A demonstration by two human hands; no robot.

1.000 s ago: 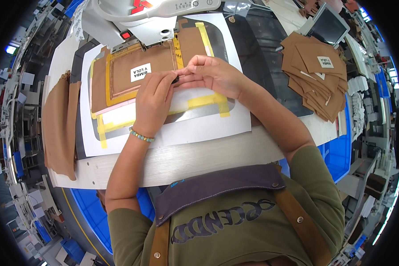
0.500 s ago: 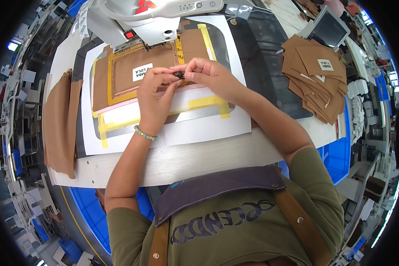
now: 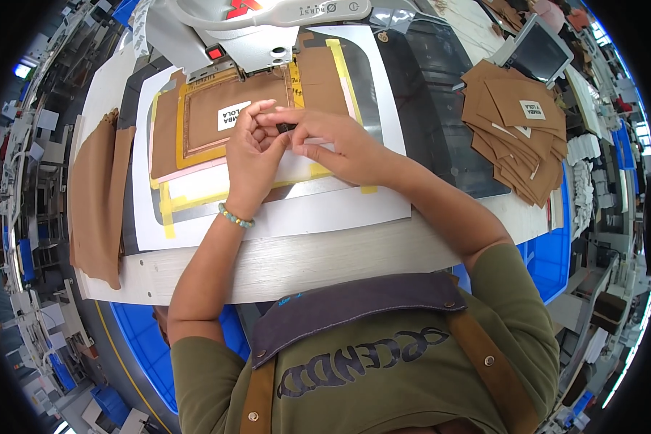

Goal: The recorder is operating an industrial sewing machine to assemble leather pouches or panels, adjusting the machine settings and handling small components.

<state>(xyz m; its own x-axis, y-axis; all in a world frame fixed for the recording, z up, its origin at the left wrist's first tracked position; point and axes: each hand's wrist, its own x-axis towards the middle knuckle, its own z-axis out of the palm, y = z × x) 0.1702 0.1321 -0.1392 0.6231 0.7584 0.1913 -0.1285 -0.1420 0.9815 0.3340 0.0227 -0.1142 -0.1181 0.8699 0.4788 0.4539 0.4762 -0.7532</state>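
My two hands meet in front of the sewing machine head, above the taped frame. A small black part (image 3: 286,128), its kind too small to make out, is pinched between their fingertips. My left hand (image 3: 252,148) is closed on its left side, thumb underneath and the other fingers curled. My right hand (image 3: 347,147) is closed on it from the right, with the index finger reaching over. Behind the hands, a brown fabric panel (image 3: 318,76) lies in the yellow-edged frame (image 3: 184,155), with a white printed label (image 3: 231,116) on it.
The white sewing machine head (image 3: 267,54) overhangs the frame's far side. A stack of brown pieces (image 3: 513,130) lies at the right, near a small screen (image 3: 535,54). Folded brown fabric (image 3: 101,202) hangs over the left edge. Blue bins (image 3: 550,260) stand below the table.
My right hand has come lower and its index finger now reaches across toward the left hand. The black part has shifted slightly left and down between the fingers.
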